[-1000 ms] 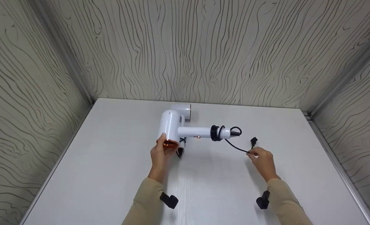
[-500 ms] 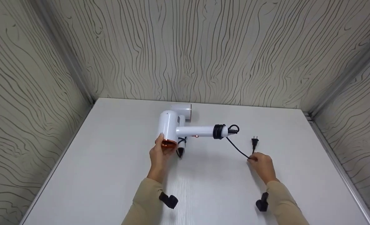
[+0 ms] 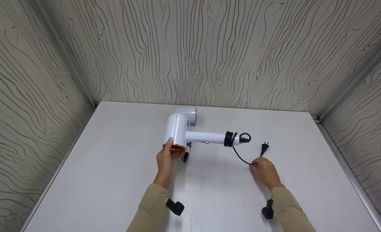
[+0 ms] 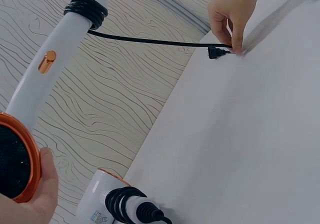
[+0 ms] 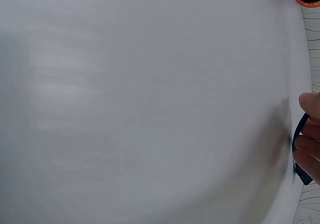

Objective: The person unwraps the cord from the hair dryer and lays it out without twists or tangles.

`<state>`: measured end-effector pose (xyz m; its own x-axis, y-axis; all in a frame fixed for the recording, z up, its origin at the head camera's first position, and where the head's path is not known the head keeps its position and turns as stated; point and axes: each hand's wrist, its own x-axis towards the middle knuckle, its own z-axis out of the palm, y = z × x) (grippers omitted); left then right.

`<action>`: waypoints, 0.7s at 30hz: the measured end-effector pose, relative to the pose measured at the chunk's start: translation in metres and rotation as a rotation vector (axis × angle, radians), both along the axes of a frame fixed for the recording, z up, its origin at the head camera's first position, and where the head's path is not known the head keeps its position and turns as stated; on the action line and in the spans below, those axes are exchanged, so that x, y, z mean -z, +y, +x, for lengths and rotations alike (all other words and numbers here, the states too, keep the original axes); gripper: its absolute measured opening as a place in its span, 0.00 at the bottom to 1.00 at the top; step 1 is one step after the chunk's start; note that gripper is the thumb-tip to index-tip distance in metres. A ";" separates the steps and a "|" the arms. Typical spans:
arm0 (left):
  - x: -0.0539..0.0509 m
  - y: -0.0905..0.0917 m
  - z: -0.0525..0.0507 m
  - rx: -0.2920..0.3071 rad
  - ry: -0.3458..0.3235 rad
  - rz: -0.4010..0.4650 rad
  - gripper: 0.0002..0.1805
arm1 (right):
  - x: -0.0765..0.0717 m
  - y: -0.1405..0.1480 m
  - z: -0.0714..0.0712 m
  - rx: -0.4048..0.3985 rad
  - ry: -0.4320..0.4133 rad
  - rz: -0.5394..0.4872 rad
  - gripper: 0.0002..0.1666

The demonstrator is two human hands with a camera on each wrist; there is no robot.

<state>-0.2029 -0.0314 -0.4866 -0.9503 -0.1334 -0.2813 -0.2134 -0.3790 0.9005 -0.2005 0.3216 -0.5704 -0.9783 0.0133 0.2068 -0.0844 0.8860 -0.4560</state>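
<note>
My left hand (image 3: 166, 161) grips a white hair dryer (image 3: 206, 137) round the copper-rimmed end of its barrel, holding it above the table with the handle pointing right. Black cord (image 3: 229, 139) is wound round the handle's end, and a free length runs down to my right hand (image 3: 265, 170). Thumb and fingers of that hand pinch the cord close to its two-pin plug (image 3: 265, 148), which sticks out beyond them. In the left wrist view the handle's copper switch (image 4: 47, 62) shows. At the edge of the right wrist view, fingers (image 5: 309, 149) hold the cord.
Behind the held dryer, a second white hair dryer (image 3: 190, 114) lies on the white table (image 3: 129, 145), partly hidden; its handle is wrapped in black cord (image 4: 120, 201). Patterned panels (image 3: 190, 54) stand behind and at both sides. A black device (image 3: 175, 207) sits on each wrist.
My right hand has moved slightly down and left with the cord, which now sags in a curve. The plug has turned prongs up. The held dryer has shifted a little to the right.
</note>
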 end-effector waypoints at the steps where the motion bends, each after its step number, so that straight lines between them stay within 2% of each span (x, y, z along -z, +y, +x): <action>1: 0.000 0.001 0.000 0.000 0.000 -0.001 0.37 | 0.000 -0.001 0.000 -0.005 0.002 0.001 0.05; 10: 0.001 0.003 0.001 -0.002 0.008 -0.016 0.37 | -0.001 -0.002 -0.001 -0.024 -0.023 -0.024 0.08; 21: 0.005 0.006 0.002 -0.008 0.006 -0.053 0.35 | 0.003 -0.006 -0.001 -0.067 0.069 0.042 0.09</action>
<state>-0.2011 -0.0253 -0.4913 -0.9509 -0.1552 -0.2678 -0.2050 -0.3323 0.9206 -0.2017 0.3159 -0.5730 -0.9601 -0.0615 0.2729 -0.1738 0.8957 -0.4092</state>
